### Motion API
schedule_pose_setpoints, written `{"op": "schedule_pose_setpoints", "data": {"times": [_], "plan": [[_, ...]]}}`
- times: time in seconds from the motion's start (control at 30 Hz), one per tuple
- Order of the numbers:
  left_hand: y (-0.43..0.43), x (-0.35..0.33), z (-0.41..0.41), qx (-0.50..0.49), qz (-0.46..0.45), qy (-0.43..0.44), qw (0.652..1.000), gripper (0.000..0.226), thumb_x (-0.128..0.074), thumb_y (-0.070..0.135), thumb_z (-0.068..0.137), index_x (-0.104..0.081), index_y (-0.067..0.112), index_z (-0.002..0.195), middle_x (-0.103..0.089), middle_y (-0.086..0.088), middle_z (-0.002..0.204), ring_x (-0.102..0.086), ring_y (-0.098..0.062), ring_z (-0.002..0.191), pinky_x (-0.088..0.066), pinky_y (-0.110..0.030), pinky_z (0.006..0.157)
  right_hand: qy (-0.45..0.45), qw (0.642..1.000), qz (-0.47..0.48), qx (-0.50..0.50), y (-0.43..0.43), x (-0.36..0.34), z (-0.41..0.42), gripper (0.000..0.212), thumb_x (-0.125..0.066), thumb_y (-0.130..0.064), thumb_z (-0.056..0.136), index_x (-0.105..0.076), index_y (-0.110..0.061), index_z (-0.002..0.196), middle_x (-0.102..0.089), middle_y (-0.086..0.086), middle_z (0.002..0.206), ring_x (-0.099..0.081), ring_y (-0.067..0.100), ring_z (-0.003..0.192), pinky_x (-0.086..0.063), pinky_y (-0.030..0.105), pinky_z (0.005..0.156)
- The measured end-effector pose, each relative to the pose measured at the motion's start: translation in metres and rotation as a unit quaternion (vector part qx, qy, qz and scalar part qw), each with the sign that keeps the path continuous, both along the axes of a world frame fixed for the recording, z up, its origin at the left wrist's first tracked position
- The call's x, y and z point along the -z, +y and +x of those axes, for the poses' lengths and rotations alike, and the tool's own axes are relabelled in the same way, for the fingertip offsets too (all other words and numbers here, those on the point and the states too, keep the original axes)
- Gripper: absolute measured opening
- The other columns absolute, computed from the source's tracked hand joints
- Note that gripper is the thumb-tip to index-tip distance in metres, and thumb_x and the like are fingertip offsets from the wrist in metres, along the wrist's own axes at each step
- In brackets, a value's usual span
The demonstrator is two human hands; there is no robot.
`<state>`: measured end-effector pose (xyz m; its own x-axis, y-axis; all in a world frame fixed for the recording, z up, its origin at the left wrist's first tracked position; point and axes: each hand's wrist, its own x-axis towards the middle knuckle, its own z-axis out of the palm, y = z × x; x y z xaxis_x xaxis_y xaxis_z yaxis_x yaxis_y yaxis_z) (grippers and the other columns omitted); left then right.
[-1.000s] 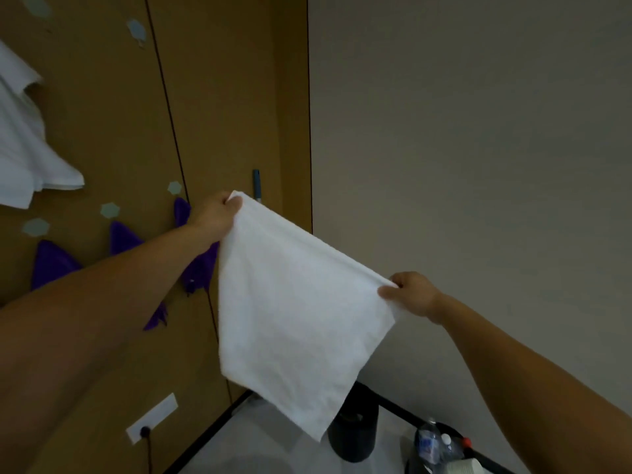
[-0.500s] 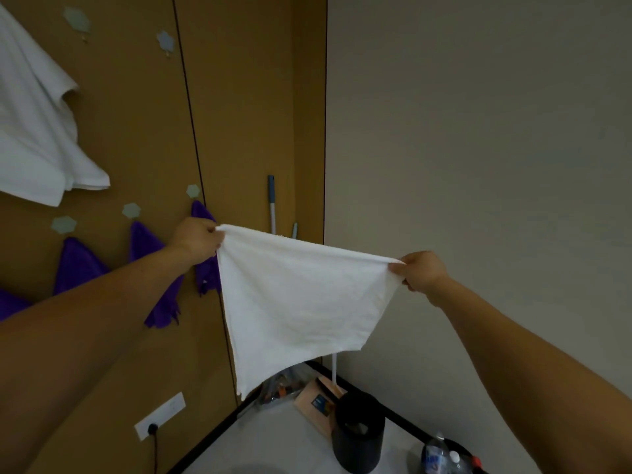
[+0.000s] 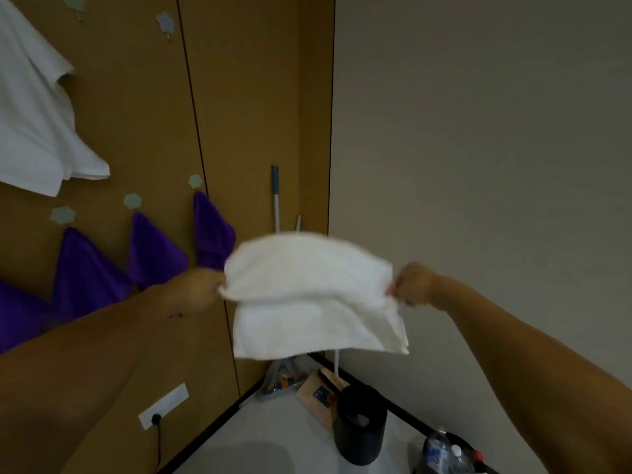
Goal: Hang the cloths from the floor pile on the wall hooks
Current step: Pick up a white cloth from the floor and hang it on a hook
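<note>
While facing brown panelled wall (image 3: 246,97), holds blurred white fabric cloth (image 3: 314,295) doubled over at centre of frame, left hand (image 3: 201,285) clenched on its left end, right hand (image 3: 412,282) on its right.

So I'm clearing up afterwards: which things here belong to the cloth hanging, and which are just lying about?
Job: white cloth, left hand, right hand, hung purple cloths, free wall hook.
Lying about: black bin, bottles, pole, box.
</note>
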<state>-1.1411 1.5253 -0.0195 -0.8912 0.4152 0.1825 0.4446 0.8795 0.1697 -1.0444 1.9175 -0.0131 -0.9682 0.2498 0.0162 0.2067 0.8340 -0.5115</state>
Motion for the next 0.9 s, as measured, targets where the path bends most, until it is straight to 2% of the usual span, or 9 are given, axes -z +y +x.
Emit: {"op": "schedule_pose_setpoints", "data": {"times": [0.03, 0.07, 0.13, 0.23, 0.37, 0.43, 0.53, 0.67, 0.9], "plan": [[-0.003, 0.009, -0.001, -0.003, -0.048, -0.064, 0.997, 0.023, -0.05, 0.009, 0.096, -0.065, 0.003, 0.113, -0.067, -0.014, 0.113, -0.062, -0.028, 0.102, -0.043, -0.029, 0.086, -0.151, 0.986, 0.065, 0.002, 0.004, 0.022, 0.002, 0.027, -0.066, -0.02, 0.086, -0.058, -0.008, 0.062, -0.057, 0.008, 0.066, -0.055, 0.02, 0.06, -0.046, 0.028, 0.062], [-0.005, 0.014, -0.003, -0.008, -0.045, -0.095, 0.994, 0.022, -0.053, 0.009, 0.095, -0.067, 0.001, 0.11, -0.068, -0.014, 0.111, -0.063, -0.026, 0.101, -0.043, -0.026, 0.083, -0.193, 0.977, 0.092, 0.025, 0.008, 0.036, 0.001, 0.03, -0.066, -0.02, 0.085, -0.057, -0.007, 0.058, -0.055, 0.009, 0.062, -0.053, 0.02, 0.057, -0.043, 0.026, 0.059], [-0.006, 0.02, -0.009, -0.033, -0.008, -0.119, 0.992, 0.017, -0.057, 0.01, 0.093, -0.068, -0.001, 0.1, -0.07, -0.011, 0.096, -0.065, -0.026, 0.092, -0.043, -0.024, 0.074, -0.1, 0.991, -0.022, 0.09, 0.013, 0.038, -0.003, 0.024, -0.07, -0.016, 0.083, -0.063, 0.001, 0.066, -0.055, 0.011, 0.065, -0.053, 0.023, 0.062, -0.041, 0.028, 0.059], [-0.004, 0.023, -0.018, -0.094, 0.098, -0.111, 0.985, 0.012, -0.06, 0.011, 0.09, -0.067, 0.003, 0.085, -0.065, -0.006, 0.077, -0.064, -0.022, 0.073, -0.043, -0.024, 0.061, 0.076, 0.95, -0.248, 0.175, 0.019, 0.03, -0.009, 0.025, -0.071, -0.011, 0.082, -0.067, 0.013, 0.091, -0.058, 0.014, 0.078, -0.053, 0.025, 0.064, -0.044, 0.035, 0.062], [0.004, 0.012, -0.026, -0.156, 0.324, -0.126, 0.924, 0.012, -0.062, 0.007, 0.085, -0.066, 0.002, 0.075, -0.068, -0.013, 0.064, -0.058, -0.014, 0.048, -0.042, -0.021, 0.045, 0.104, 0.896, -0.389, 0.188, 0.013, 0.018, -0.007, 0.035, -0.067, -0.008, 0.088, -0.06, 0.016, 0.112, -0.057, 0.015, 0.082, -0.055, 0.025, 0.066, -0.051, 0.035, 0.062], [0.008, 0.006, -0.025, -0.163, 0.42, -0.154, 0.88, 0.007, -0.064, 0.004, 0.082, -0.066, -0.001, 0.08, -0.067, -0.019, 0.07, -0.056, -0.017, 0.052, -0.043, -0.023, 0.045, 0.107, 0.874, -0.437, 0.186, 0.014, 0.014, -0.008, 0.029, -0.064, -0.006, 0.089, -0.061, 0.011, 0.113, -0.058, 0.014, 0.082, -0.056, 0.022, 0.065, -0.053, 0.032, 0.057], [0.012, 0.0, -0.022, -0.163, 0.504, -0.152, 0.834, 0.002, -0.067, 0.005, 0.082, -0.066, 0.007, 0.083, -0.066, -0.012, 0.077, -0.057, -0.017, 0.062, -0.043, -0.027, 0.05, 0.133, 0.852, -0.473, 0.18, 0.016, 0.008, -0.009, 0.025, -0.06, -0.002, 0.089, -0.061, 0.01, 0.111, -0.054, 0.012, 0.077, -0.052, 0.02, 0.063, -0.054, 0.027, 0.048], [0.014, -0.007, -0.02, -0.153, 0.549, -0.166, 0.805, 0.012, -0.066, 0.005, 0.082, -0.068, 0.01, 0.092, -0.066, -0.007, 0.081, -0.06, -0.013, 0.068, -0.039, -0.024, 0.048, 0.165, 0.843, -0.487, 0.16, 0.017, 0.002, -0.011, 0.024, -0.061, -0.002, 0.09, -0.062, 0.005, 0.113, -0.055, 0.01, 0.08, -0.053, 0.019, 0.068, -0.053, 0.029, 0.06], [0.016, -0.027, -0.016, -0.083, 0.591, -0.387, 0.702, 0.018, -0.047, -0.002, 0.083, -0.054, 0.015, 0.083, -0.046, 0.0, 0.067, -0.042, -0.006, 0.047, -0.03, -0.019, 0.034, 0.237, 0.794, -0.543, 0.138, 0.022, -0.012, -0.018, 0.026, -0.059, 0.003, 0.09, -0.063, 0.006, 0.115, -0.061, 0.01, 0.102, -0.059, 0.021, 0.086, -0.055, 0.028, 0.076]]}}
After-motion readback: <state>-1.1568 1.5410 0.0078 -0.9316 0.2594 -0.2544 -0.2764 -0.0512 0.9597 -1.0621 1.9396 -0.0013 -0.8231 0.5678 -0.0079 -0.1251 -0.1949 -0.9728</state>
